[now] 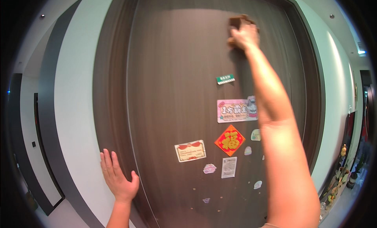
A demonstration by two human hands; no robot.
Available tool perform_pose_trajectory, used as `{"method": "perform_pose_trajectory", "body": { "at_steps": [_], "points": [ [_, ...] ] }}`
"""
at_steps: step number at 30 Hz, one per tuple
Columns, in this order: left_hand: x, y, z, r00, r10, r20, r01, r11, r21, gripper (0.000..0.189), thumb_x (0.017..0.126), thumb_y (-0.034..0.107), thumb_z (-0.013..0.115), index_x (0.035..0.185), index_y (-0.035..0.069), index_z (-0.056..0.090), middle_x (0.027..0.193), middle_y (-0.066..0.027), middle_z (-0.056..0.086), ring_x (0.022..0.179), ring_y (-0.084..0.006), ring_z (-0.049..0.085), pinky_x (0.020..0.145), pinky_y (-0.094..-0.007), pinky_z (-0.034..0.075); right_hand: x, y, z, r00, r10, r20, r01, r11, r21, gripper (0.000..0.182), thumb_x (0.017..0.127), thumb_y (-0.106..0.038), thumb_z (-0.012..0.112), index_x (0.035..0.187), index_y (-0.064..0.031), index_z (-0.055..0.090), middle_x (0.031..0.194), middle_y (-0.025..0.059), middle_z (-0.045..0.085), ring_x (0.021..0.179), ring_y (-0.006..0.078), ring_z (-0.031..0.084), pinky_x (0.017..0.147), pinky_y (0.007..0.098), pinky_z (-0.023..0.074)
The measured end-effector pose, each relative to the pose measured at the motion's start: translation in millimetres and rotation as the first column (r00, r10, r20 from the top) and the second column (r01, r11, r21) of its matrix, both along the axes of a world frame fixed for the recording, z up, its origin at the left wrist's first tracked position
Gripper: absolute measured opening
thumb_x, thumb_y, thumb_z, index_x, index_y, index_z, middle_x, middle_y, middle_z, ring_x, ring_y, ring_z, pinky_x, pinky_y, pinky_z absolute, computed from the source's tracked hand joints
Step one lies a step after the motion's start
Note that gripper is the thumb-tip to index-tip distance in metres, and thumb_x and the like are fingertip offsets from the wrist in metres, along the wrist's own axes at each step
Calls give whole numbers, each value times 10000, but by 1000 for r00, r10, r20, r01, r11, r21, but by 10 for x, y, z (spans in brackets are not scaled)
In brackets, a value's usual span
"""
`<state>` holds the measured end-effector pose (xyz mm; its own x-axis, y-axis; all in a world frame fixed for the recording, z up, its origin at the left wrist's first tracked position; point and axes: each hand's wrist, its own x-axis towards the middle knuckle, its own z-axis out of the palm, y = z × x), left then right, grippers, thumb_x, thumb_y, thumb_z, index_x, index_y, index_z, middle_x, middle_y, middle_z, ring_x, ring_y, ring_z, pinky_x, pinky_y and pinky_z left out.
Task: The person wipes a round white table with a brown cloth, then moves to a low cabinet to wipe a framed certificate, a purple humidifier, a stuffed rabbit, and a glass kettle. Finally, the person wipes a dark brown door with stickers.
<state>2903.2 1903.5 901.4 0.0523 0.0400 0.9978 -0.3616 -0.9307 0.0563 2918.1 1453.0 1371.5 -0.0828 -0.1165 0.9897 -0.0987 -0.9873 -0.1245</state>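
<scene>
High on a dark wood-grain door (176, 89), my right hand (247, 35) presses a brown cloth (235, 21) flat against the surface; the hand is slightly blurred. My left hand (119, 178) is raised at the lower left beside the door frame, fingers up and thumb apart, holding nothing. Whether its palm touches the frame I cannot tell. Below the cloth the door bears a green sticker (225, 79), a pink sign (232, 110) partly behind my right arm, a red diamond-shaped decoration (230, 140), a cream certificate-like card (190, 151) and a grey paper (229, 167).
Several small stickers, one a pink one (209, 168), dot the lower door. A brown frame (110, 89) surrounds it, with a pale wall (75, 89) on the left. Plants and ornaments (334, 189) stand at the far lower right.
</scene>
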Motion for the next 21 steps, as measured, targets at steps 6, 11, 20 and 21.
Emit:
{"method": "perform_pose_trajectory", "body": {
  "at_steps": [6, 11, 20, 21],
  "points": [
    [4, 60, -19, 1000, 14, -21, -14, 1000, -6, 923, 786, 73, 746, 1608, 36, 329, 1700, -189, 279, 1580, -415, 240, 1275, -540, 251, 480, 2677, -460, 991, 50, -124, -101, 889, -446, 669, 958, -410, 619, 1529, -95, 471, 1613, 138, 432, 1531, 303, 331, 1272, 440, 254],
    [38, 22, -21, 1000, -4, -20, 4, 1000, -6, 878, 796, 87, 740, 1591, 28, 371, 1684, -212, 313, 1563, -450, 266, 1260, -578, 264, 829, 2965, -560, 983, 171, -66, -180, 830, -528, 693, 998, -437, 575, 1588, -110, 419, 1664, 121, 384, 1583, 306, 255, 1285, 443, 220],
    [161, 51, -81, 998, 55, -11, -56, 998, -7, 877, 813, 27, 672, 1618, 23, 324, 1696, -212, 290, 1578, -430, 246, 1282, -532, 228, 137, 450, 350, 1000, -12, -11, 8, 949, -315, 770, 1028, -515, 518, 1634, -77, 334, 1697, 132, 335, 1588, 301, 263, 1312, 406, 194],
    [181, 62, -95, 997, 75, -11, -75, 997, -11, 881, 809, 22, 665, 1620, 22, 320, 1697, -212, 289, 1581, -423, 241, 1286, -529, 219, 31, 61, 363, 1000, 12, -20, -17, 967, -255, 772, 1034, -516, 508, 1633, -63, 330, 1699, 143, 326, 1589, 304, 259, 1312, 412, 198]
  ]
}}
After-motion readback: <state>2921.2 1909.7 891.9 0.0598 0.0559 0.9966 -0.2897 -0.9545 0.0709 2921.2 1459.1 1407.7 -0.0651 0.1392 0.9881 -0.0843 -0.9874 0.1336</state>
